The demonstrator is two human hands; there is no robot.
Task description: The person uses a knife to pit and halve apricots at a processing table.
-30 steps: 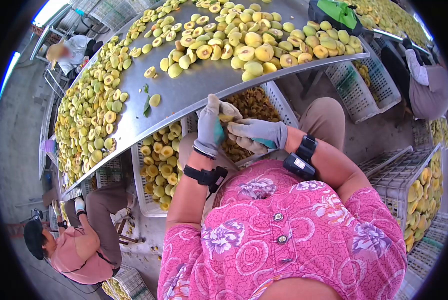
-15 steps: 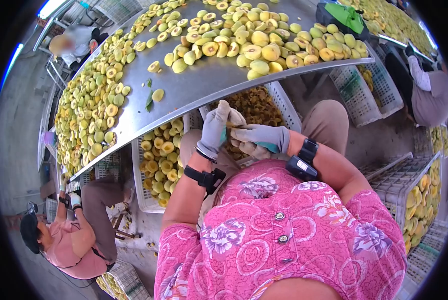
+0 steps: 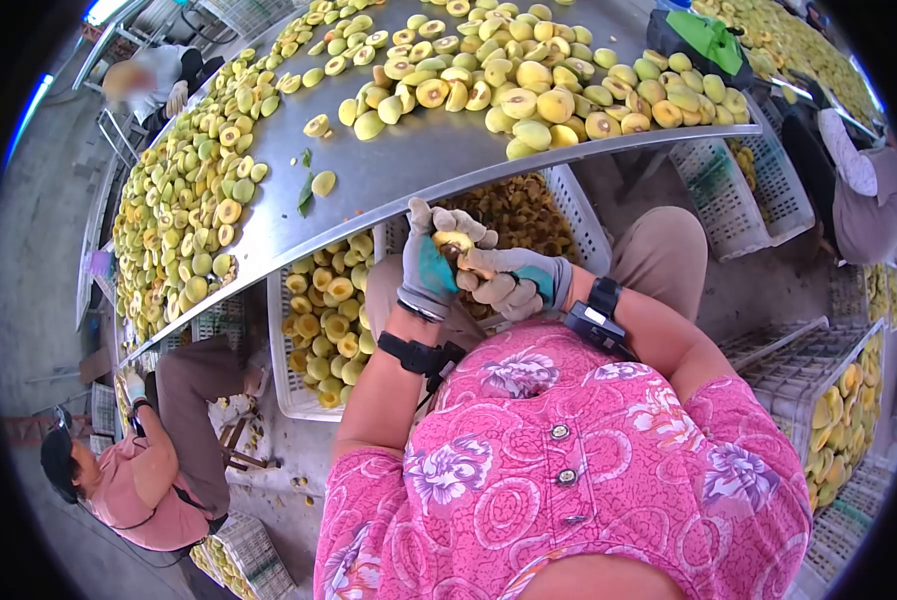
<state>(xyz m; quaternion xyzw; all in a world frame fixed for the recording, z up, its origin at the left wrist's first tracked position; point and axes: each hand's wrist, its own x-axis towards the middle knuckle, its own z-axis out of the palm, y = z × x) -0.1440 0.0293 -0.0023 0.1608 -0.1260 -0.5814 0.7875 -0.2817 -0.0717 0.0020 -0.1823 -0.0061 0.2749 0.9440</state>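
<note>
Snugly, the left grip (image 3: pixel 432 262) clasps a fruit half (image 3: pixel 453 240) beside the right grip (image 3: pixel 513 280), whose hold's unclear.

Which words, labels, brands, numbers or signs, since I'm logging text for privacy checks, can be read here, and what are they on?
No word, brand, number or sign can be read.
White label on the black device strapped to the right forearm: too small to read.
Pink shirt: flowers and swirls, no lettering that I can see.
</note>
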